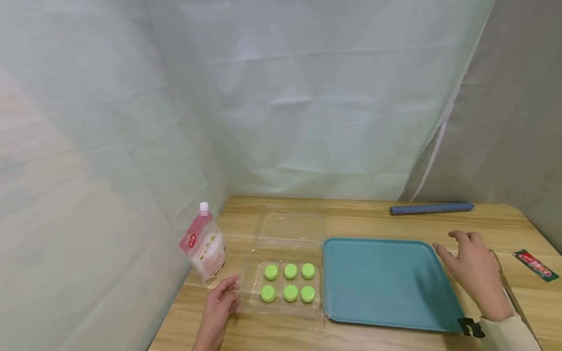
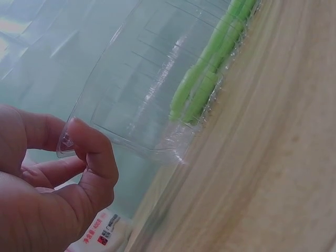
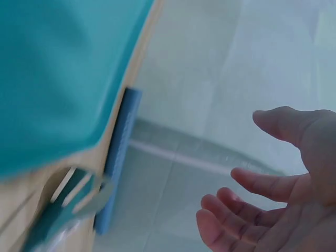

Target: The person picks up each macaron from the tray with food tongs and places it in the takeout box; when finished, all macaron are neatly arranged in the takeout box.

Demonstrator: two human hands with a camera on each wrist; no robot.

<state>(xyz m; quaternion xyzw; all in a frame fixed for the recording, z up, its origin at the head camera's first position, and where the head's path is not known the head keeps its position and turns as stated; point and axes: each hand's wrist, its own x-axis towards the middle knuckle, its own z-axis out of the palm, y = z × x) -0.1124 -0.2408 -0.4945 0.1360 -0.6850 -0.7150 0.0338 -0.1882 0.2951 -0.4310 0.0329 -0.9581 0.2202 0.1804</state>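
At the left, my left hand (image 1: 218, 307) pinches the near-left rim of a clear plastic box (image 1: 281, 310). In the left wrist view, thumb and curled finger (image 2: 97, 157) meet at the box's corner. Inside the box lie two rows of round, bright green lidded pieces (image 1: 290, 271); its clear hinged lid (image 1: 291, 228) is folded back flat. My right hand (image 1: 474, 273) hovers past the right edge of a blue tray (image 1: 382, 282), fingers spread and loosely bent, holding nothing. Below it lies a slotted utensil (image 3: 65, 197), partly hidden by the hand in the head view.
A pink and white spouted pouch (image 1: 206, 246) stands left of the box. Behind the tray lies a long dark blue stick-shaped object (image 1: 431, 208). A red and green packet (image 1: 535, 265) lies at the right of the wooden table (image 1: 364, 219). Pale cloth walls (image 1: 307, 107) enclose the back and sides.
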